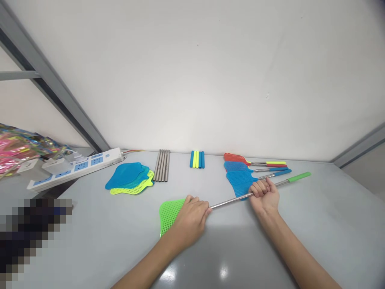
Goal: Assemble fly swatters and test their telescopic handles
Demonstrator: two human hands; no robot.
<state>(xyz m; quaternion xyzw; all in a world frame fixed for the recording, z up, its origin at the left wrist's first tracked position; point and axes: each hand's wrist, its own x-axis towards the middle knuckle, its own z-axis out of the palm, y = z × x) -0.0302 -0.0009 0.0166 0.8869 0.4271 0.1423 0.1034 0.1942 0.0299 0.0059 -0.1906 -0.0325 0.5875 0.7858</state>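
A green fly swatter point(231, 199) lies slantwise across the grey table point(315, 224), its mesh head at the near left and its green grip at the far right, the metal rod running between. The left hand point(191, 218) is closed over the joint where the mesh head meets the rod, fingers curled down on it; the right hand point(264, 195) is wrapped in a fist round the rod further along, short of the green grip. Just behind the right hand three finished swatters point(255, 168) lie side by side — one red-headed with a yellow and red grip, two blue — and the nearest blue head touches the right hand's knuckles. Toward the wall sit a row of blue and yellow grip sleeves point(197, 159), a bundle of bare metal rods point(162, 165), and a stack of loose swatter heads point(130, 178) in blue and yellow. A white power strip point(80, 166) with blue sockets lies at the left, near crinkled colourful packaging point(21, 146) — no writing on any of it can be read.
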